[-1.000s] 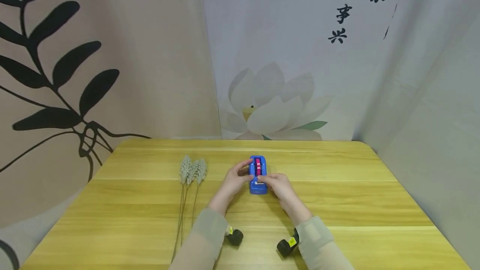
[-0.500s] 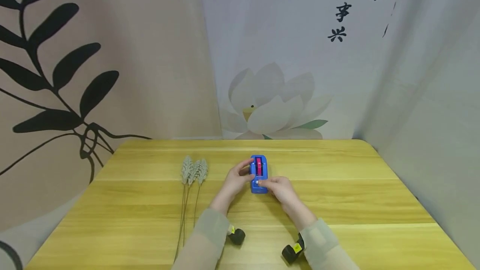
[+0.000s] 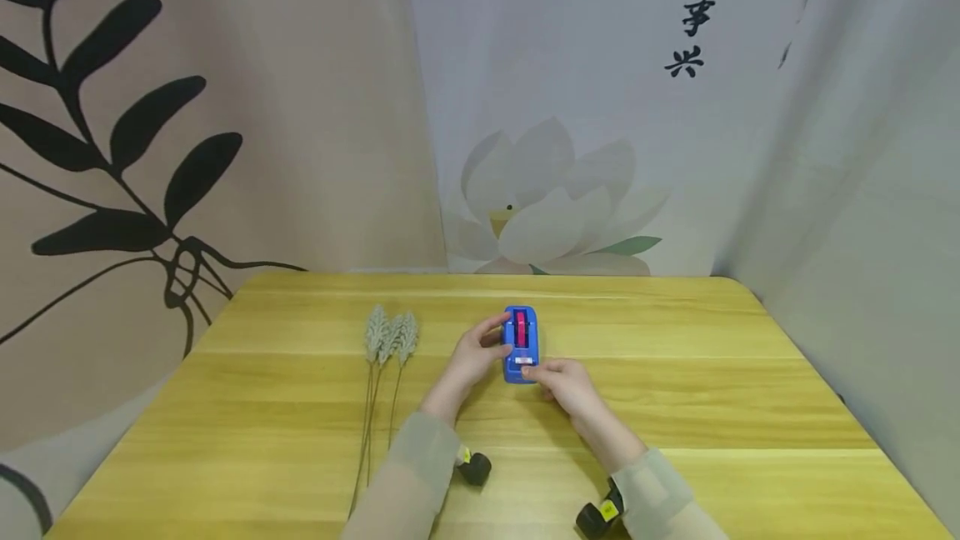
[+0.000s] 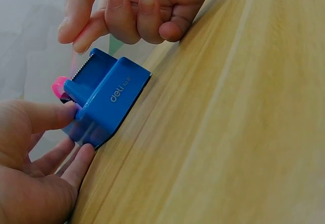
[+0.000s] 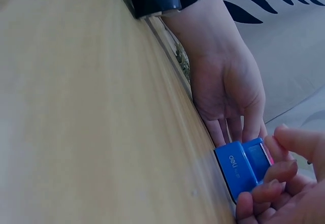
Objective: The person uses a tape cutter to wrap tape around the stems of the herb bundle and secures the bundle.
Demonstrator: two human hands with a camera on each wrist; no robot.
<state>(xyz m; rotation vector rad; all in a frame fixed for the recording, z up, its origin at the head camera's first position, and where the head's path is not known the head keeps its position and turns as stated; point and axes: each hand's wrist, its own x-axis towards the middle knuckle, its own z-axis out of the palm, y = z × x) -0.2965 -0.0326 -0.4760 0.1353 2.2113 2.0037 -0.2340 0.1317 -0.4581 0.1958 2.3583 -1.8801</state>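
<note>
A blue tape dispenser [image 3: 532, 344] with a pink roll [image 3: 521, 328] stands on the table, its serrated cutter edge facing the person. My left hand [image 3: 470, 357] grips its left side, thumb near the roll and other fingers lower on the body, as the left wrist view shows on the dispenser [image 4: 114, 97]. Just above the cutter end is my right hand [image 3: 570, 386], thumb and index finger pinched together. A faint pinkish strip of tape [image 4: 74, 60] runs between the roll and those fingertips. Its held end is hidden by the fingers.
Several dried grey-green grain stalks [image 3: 387, 338] lie left of the left hand. A wooden table [image 3: 750, 407] carries everything, with a printed curtain [image 3: 315, 107] behind its far edge. Black wrist cameras [image 3: 476, 469] hang below both sleeves.
The right hand has drawn slightly back toward the person and to the right, away from the roll. The left hand keeps its grip on the dispenser, which stays in place.
</note>
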